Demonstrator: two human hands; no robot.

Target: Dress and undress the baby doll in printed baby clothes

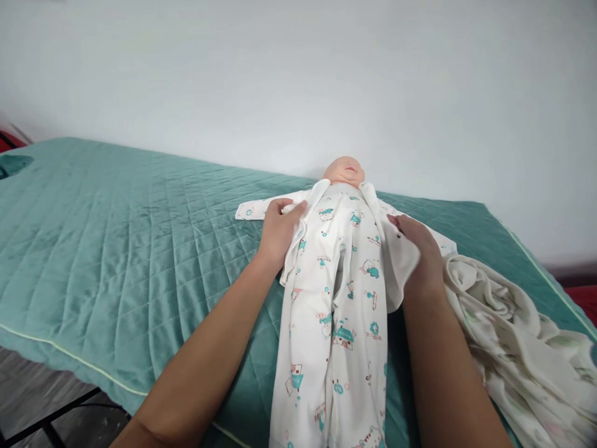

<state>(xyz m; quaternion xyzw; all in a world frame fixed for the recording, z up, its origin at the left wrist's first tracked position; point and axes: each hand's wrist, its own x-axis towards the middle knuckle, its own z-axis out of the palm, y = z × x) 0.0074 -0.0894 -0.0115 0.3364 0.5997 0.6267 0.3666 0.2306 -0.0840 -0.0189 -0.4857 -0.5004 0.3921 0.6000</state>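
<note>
A baby doll [344, 172] lies on its back, its head toward the wall, dressed in white printed baby pants [326, 298]. Around its upper body is a white printed baby jacket [401, 261] with both front panels spread apart and the sleeves stretched outward. My left hand [280, 233] is closed on the jacket's left front edge, thumb on top, beside the doll's chest. On the other side, my right hand [422, 252] grips the right front panel, whose corner is folded outward; some of its fingers are hidden behind the cloth.
A teal quilted cover [140, 249] lies under the doll, with a pale piped edge. To the right is a crumpled cream printed cloth [508, 330], close to my right forearm. A white wall [280, 74] rises behind. Black metal bars [51, 423] show at the lower left.
</note>
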